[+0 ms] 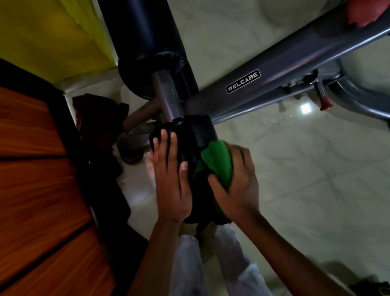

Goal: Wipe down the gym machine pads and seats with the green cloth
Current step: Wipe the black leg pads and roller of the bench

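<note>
**Near roller pad mid-wipe; rest of the machine not yet accounted for**

Forearms reach out and down from the bottom of the view, pale trouser legs below them. Left hand (171, 180) lies flat along the near roller pad (193, 135), fingers straight and spread toward its far end, steadying it. Right hand (238, 181) grips the green cloth (216, 163), fingers and thumb curled round the bunched fabric and pressing it against the right flank of that same black pad.

Progress, as a judgement: work is under way on this one pad only. No sheen or streak tells wiped from unwiped, so how much of its surface is covered I cannot say. Far roller pad (142, 31), on the same post beyond, has no hand or cloth on it. Grey frame (301, 61) with the WELCARE plate runs off to the right toward a red part (368, 3); no seat is in sight, so seats look to be still ahead or elsewhere.

Hard to read:
- underside and near end of the pad, hidden by both hands and the cloth
- red part, blurred; torn or crumpled covering, cannot tell
- dark bundle (98, 120) on the floor (317, 194) beside the wooden panel (19, 169), maybe clothing
- yellow-and-black object (376, 291) at the bottom right, cut off
- dim light overall, edges smeared
</note>
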Action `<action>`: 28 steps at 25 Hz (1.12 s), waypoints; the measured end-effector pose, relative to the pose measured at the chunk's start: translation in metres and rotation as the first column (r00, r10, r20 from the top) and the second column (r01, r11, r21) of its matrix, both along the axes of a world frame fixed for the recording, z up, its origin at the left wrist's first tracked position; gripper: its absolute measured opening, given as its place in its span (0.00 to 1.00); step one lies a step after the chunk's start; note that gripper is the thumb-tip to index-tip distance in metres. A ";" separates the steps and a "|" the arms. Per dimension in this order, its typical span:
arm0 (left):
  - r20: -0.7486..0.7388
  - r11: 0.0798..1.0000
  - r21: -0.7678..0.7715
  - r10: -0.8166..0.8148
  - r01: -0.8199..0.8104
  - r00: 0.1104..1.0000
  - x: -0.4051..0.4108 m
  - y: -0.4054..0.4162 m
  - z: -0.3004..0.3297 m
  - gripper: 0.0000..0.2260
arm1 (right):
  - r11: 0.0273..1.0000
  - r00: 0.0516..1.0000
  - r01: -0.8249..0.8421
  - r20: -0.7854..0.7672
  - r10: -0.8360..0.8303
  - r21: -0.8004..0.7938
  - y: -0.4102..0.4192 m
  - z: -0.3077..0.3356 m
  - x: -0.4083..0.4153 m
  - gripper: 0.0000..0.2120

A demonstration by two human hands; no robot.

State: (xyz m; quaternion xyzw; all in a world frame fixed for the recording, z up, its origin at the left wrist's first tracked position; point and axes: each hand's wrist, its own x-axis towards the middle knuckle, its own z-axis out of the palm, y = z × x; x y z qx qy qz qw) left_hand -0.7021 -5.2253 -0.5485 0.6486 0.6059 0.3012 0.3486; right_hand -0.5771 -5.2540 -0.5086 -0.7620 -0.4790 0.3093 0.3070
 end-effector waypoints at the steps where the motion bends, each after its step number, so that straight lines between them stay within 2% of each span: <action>1: 0.021 1.000 -0.013 0.009 -0.008 1.000 -0.001 0.001 -0.001 0.23 | 1.000 0.999 -0.001 0.053 0.000 0.005 0.018 0.000 -0.003 0.30; 3: 0.063 0.999 -0.032 0.025 -0.023 0.998 -0.006 -0.001 -0.007 0.23 | 0.996 0.990 -0.081 0.122 0.077 0.029 0.059 0.003 -0.006 0.30; 6: 0.179 0.996 -0.069 0.075 -0.063 0.981 -0.020 -0.003 -0.016 0.26 | 0.967 0.942 -0.252 0.221 0.251 -0.024 0.107 0.007 -0.013 0.29; 9: 0.171 0.992 -0.088 0.106 -0.092 0.980 -0.027 -0.004 -0.017 0.24 | 0.966 0.941 -0.255 0.240 0.238 0.041 0.077 0.005 -0.012 0.30; 12: 0.146 0.987 -0.082 0.148 -0.137 0.978 -0.017 -0.004 -0.003 0.23 | 0.982 0.974 -0.187 0.138 0.180 0.041 -0.011 0.003 -0.001 0.32; 15: 0.103 0.987 -0.012 0.163 -0.162 0.981 0.008 0.009 0.014 0.21 | 0.991 0.989 -0.131 -0.066 0.132 0.015 -0.048 -0.003 0.013 0.29; 17: -0.028 0.989 0.000 0.148 -0.148 0.989 0.028 0.016 0.020 0.21 | 0.999 0.985 -0.005 -0.170 0.011 0.036 -0.039 -0.009 0.018 0.24; 19: -0.163 0.994 0.012 0.113 -0.112 0.980 0.031 0.016 0.016 0.23 | 0.989 0.970 0.137 -0.210 -0.124 0.050 -0.023 -0.008 0.025 0.20; 21: -0.100 0.996 -0.012 0.091 -0.093 0.991 0.017 0.014 0.007 0.24 | 0.982 0.971 0.177 -0.174 -0.163 0.070 -0.023 -0.003 0.034 0.20; 23: 0.027 0.996 -0.028 0.091 -0.090 0.996 -0.003 0.011 -0.003 0.24 | 0.994 0.994 0.055 -0.101 -0.045 0.099 -0.030 0.005 0.036 0.23; 26: 0.132 0.991 -0.076 0.121 -0.112 0.984 -0.014 0.011 -0.008 0.24 | 0.978 0.975 -0.205 0.099 0.201 0.039 -0.034 0.006 0.015 0.31; 28: 0.167 0.990 -0.074 0.127 -0.116 0.978 -0.010 0.010 -0.008 0.23 | 0.978 0.965 -0.207 0.168 0.201 0.018 -0.016 0.002 0.004 0.33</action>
